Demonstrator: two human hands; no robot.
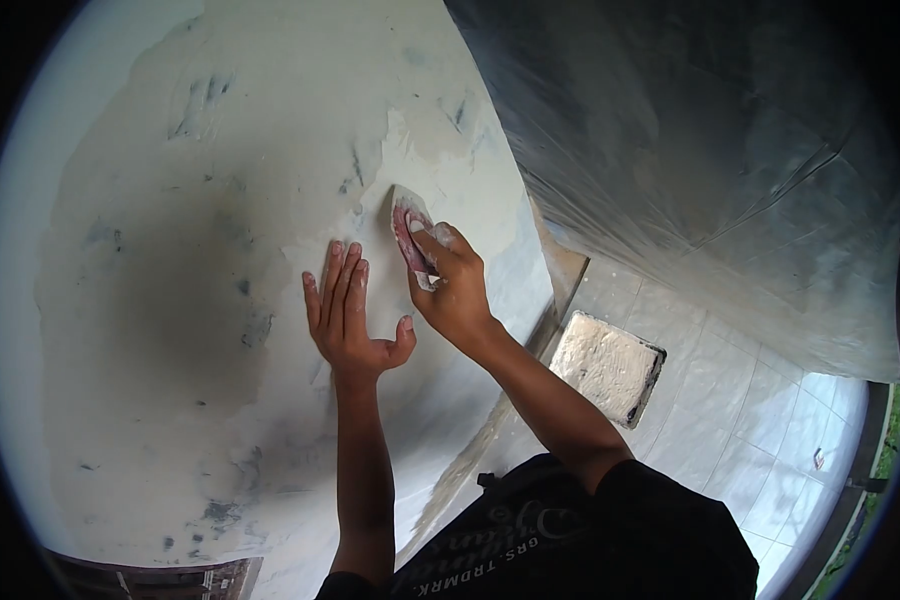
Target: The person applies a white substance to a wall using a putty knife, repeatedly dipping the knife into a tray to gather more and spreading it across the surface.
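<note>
- Black T-shirt here, short-sleeved (pixel 660 535), well below the gripping right hand (pixel 458 285)!
- Look at the chest: pale capitals (pixel 462 574), apparently reading "TRDMRK.", with larger, fainter script (pixel 530 512) nearer the grip.
- Plain black right sleeve (pixel 645 490), up the arm from the grip.
- And whitish smears (pixel 442 236) across those gripping fingers!

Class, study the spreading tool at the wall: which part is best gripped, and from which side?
Probably the reddish middle of the spreading tool, approached from the side away from the wall. That reddish part faces outward, with pale edges showing at both ends; the right hand has its thumb there.
</note>
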